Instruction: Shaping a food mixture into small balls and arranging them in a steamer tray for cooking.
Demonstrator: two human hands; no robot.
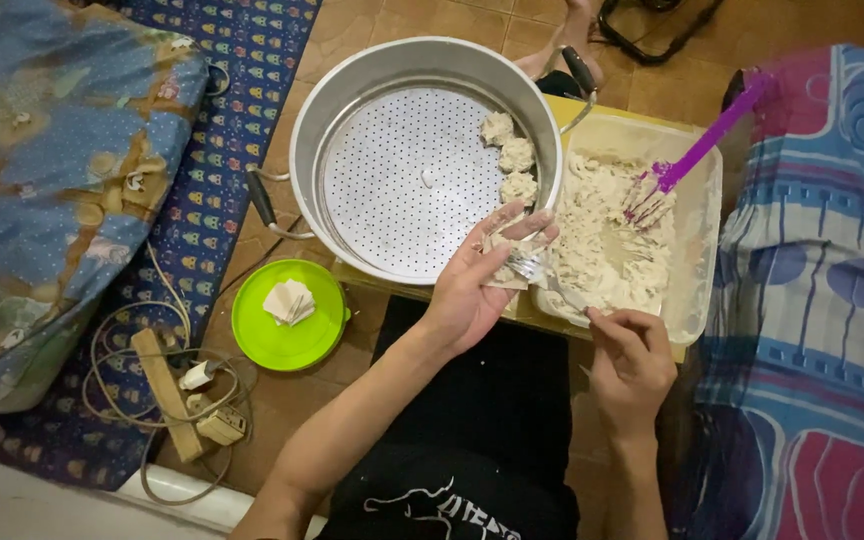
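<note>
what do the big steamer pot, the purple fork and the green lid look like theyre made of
Steamer pot: thin metal, likely aluminium, with a dull silver sheen and perforated tray. Purple fork: plastic, translucent, uniformly coloured. Green lid: plastic, glossy and bright, with a moulded rim.
</note>
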